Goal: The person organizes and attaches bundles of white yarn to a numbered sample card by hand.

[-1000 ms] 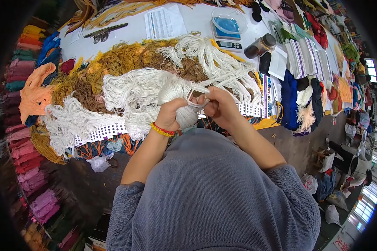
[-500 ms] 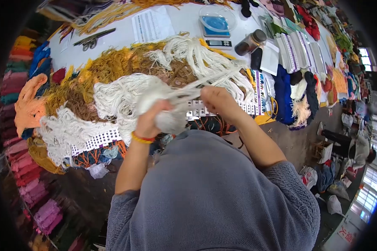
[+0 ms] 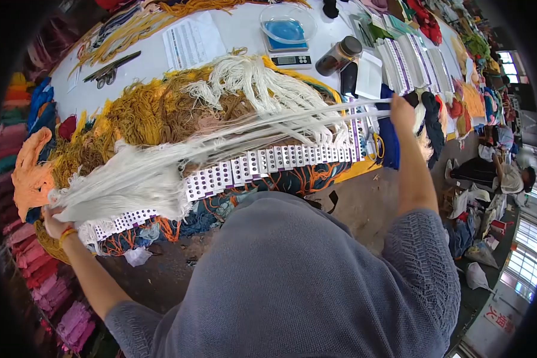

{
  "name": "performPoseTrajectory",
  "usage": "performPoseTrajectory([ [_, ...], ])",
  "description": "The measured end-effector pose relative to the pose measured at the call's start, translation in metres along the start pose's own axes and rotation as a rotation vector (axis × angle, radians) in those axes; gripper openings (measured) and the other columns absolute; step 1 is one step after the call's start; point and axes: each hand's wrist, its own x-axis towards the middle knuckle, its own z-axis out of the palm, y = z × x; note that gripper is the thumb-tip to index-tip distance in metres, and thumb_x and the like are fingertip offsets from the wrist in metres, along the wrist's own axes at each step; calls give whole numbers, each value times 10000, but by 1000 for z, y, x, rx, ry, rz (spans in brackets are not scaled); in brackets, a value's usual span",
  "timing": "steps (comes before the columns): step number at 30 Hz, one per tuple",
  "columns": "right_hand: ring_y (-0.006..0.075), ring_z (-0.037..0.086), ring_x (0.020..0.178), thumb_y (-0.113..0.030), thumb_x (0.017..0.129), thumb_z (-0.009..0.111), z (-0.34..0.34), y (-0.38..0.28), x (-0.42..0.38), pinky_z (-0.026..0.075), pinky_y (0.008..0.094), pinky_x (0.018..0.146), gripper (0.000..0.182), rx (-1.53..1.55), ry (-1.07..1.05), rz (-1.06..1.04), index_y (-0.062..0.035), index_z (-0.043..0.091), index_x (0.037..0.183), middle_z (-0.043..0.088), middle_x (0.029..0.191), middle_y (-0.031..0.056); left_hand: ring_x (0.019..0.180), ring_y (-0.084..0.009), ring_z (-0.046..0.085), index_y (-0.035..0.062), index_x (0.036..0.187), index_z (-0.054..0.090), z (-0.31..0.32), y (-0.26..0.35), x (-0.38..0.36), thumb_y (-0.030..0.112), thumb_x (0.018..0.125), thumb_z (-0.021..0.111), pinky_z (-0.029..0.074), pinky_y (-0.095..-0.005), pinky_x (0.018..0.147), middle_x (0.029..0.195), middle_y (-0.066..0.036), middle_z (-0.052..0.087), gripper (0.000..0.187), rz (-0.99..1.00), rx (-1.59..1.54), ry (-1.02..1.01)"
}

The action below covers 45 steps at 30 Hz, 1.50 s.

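Observation:
A long hank of white yarn point(image 3: 143, 176) stretches across the table between my two hands. My left hand point(image 3: 56, 222), with a yellow and red band at its wrist, grips the bunched end at the far left; its fingers are partly covered by the yarn. Far to the right, my right hand point(image 3: 402, 114) is closed around the thin end of the strands, which are pulled nearly straight. Beneath them lies a row of white punched cards point(image 3: 253, 166) with dark holes. More white yarn point(image 3: 253, 80) is heaped behind, beside mustard yarn point(image 3: 140, 113) and brown yarn.
Behind the yarn are a digital scale point(image 3: 290, 61) with a clear bowl point(image 3: 287, 24), a dark jar point(image 3: 339, 56), a printed sheet point(image 3: 192, 40) and black scissors point(image 3: 110, 68). Yellow-handled scissors point(image 3: 377, 146) lie at right. Peach yarn point(image 3: 33, 173) sits at left. Another person point(image 3: 507, 176) is at far right.
My hands have moved wide apart, left hand to the far left and right hand to the right. The white yarn, bunched up before, is now drawn out long between them.

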Motion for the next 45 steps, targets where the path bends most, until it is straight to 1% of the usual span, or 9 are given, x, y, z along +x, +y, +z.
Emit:
performPoseTrajectory([
  [5, 376, 578, 744, -357, 862, 304, -50, 76, 29, 451, 476, 647, 365, -178, 92, 71, -94, 557, 853, 599, 793, 189, 509, -204, 474, 11, 580, 518, -69, 46, 64, 132, 705, 450, 379, -324, 431, 657, -56, 502, 187, -81, 419, 137],
  [14, 346, 568, 857, -405, 837, 345, -112, 125, 55, 444, 448, 715, 399, -240, 71, 436, -106, 549, 1003, 596, 905, 167, 809, -208, 536, 29, 1038, 550, -41, 51, 38, 456, 814, 439, 446, -331, 687, 940, -101, 566, 494, -7, 524, 421],
  [18, 296, 586, 660, -349, 859, 407, -81, 208, 115, 438, 358, 560, 351, -140, 32, 17, -41, 572, 898, 611, 746, 139, 686, -174, 519, 37, 856, 577, -18, 61, 31, 355, 843, 415, 434, -302, 625, 799, -54, 558, 358, -106, 393, 151],
  [20, 115, 447, 487, -372, 822, 492, -130, 109, 98, 329, 262, 428, 367, 393, -267, 174, -13, 567, 795, 470, 547, 18, 561, -141, 474, 68, 665, 517, -4, 39, 45, 284, 830, 468, 412, -274, 547, 622, -13, 500, 276, 194, 382, -149],
  [25, 15, 278, 455, -313, 815, 547, -233, -34, 79, 212, 213, 403, 273, 497, -285, -156, -47, 595, 785, 383, 539, -71, 629, -105, 449, 4, 934, 537, 151, 25, -116, 240, 827, 515, 414, -239, 584, 727, -18, 479, 260, -336, -197, -795],
  [30, 37, 327, 590, -390, 800, 542, -292, -72, 137, 245, 184, 519, 351, 504, 48, -393, -96, 616, 978, 443, 670, -63, 619, -110, 353, 54, 864, 475, 242, 21, -251, 216, 860, 449, 320, -224, 515, 721, -19, 379, 165, -724, -525, -914],
  [32, 222, 519, 459, -371, 667, 680, -318, -120, 141, 423, 454, 413, 376, 627, 461, -523, -21, 576, 580, 554, 571, 151, 590, -96, 353, 56, 752, 478, 264, 18, -283, 222, 856, 448, 305, -231, 530, 712, -15, 401, 198, -883, -810, -1206],
  [35, 155, 561, 683, -315, 822, 533, -355, -174, 129, 450, 262, 590, 278, 626, 462, -283, -78, 630, 932, 616, 809, 107, 622, -122, 383, 42, 746, 467, 277, 13, -310, 228, 860, 442, 340, -256, 567, 732, -38, 422, 220, -917, -771, -1260],
  [45, 179, 578, 637, -287, 774, 554, -369, -218, 214, 448, 283, 592, 262, 254, 981, -702, -41, 620, 838, 612, 702, 103, 710, -164, 422, 90, 682, 408, 262, 57, -327, 250, 873, 381, 336, -421, 910, 707, -23, 386, 250, -810, -930, -1402],
])
